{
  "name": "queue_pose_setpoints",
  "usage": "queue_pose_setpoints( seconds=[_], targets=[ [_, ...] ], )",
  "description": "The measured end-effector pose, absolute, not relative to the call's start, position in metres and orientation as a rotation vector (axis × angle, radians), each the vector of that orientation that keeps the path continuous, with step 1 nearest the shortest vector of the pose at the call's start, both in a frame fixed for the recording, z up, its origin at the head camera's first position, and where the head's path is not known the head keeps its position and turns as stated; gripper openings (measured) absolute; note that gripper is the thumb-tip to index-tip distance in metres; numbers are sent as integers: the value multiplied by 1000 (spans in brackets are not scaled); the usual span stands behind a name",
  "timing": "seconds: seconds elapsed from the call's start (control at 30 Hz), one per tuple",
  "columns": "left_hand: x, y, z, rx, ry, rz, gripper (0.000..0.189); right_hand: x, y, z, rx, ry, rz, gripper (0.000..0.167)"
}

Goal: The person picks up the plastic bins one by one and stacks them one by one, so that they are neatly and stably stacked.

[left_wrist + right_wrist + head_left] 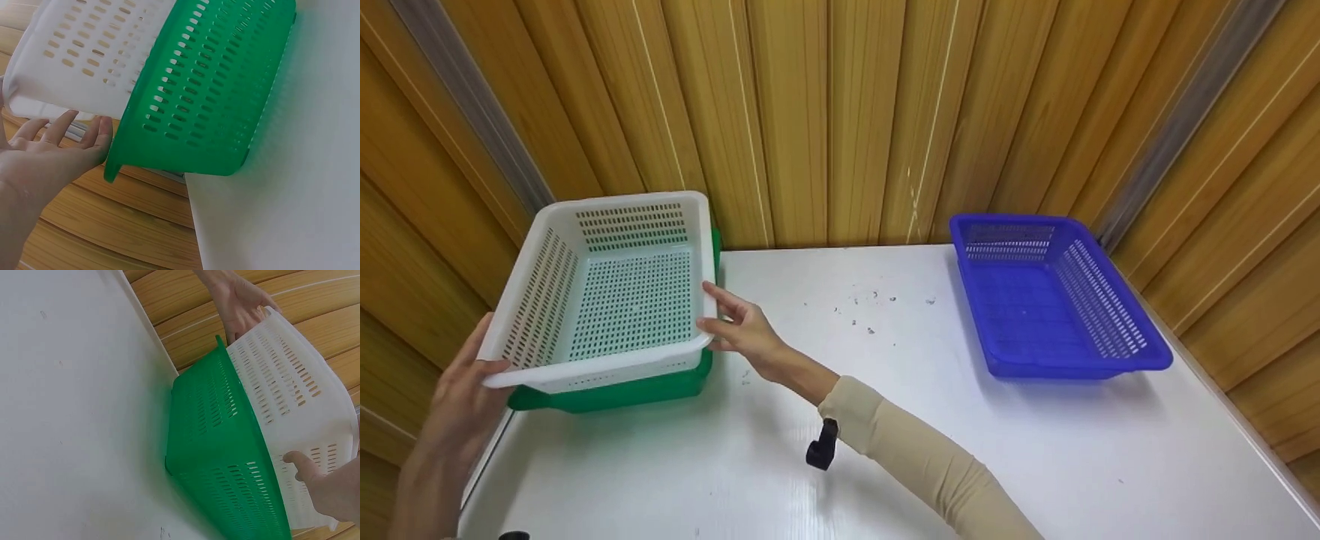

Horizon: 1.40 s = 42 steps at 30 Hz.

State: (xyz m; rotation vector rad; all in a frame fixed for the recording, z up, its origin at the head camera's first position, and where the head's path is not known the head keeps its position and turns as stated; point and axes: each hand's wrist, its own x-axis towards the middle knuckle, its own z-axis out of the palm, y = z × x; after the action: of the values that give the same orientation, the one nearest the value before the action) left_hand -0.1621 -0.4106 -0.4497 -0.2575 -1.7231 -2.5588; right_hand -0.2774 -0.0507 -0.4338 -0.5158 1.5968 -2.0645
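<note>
A white slotted plastic basket (634,300) sits partway inside a green basket (637,394) at the left end of the table, its upper walls standing above the green rim. My left hand (469,390) grips the white basket's near left corner, thumb over the rim and fingers beneath it. On the opposite side my right hand (742,330) pinches the white rim, with fingers (304,467) against the outer wall. In the left wrist view the left fingertips lie close to the green basket's rim (115,152).
A blue basket (1027,307) stands at the right end of the white table (840,420). Dark specks mark the tabletop between the baskets. Yellow wood-patterned panels (825,120) rise behind and at both sides. A black strap piece (822,446) hangs from the right cuff.
</note>
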Motion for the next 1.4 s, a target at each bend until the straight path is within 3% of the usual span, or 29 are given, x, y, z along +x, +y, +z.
queue_pose_setpoints(
  seconds=[0.17, 0.4, 0.83, 1.4],
  targets=[
    [-163, -412, -448, -214, -1779, -2574, 65, -280, -52, -433, -498, 1620, -2026, 77],
    [-167, -412, -444, -9, -1897, -2529, 63, -284, -52, -437, -505, 1640, -2000, 74],
    [-169, -418, -451, 121, -2042, -2489, 63, -287, -47, -444, -413, 1696, -1934, 73],
    [-168, -422, -499, 475, -2091, -2465, 74, -274, -48, -470, -304, 1546, -1880, 87]
  ],
)
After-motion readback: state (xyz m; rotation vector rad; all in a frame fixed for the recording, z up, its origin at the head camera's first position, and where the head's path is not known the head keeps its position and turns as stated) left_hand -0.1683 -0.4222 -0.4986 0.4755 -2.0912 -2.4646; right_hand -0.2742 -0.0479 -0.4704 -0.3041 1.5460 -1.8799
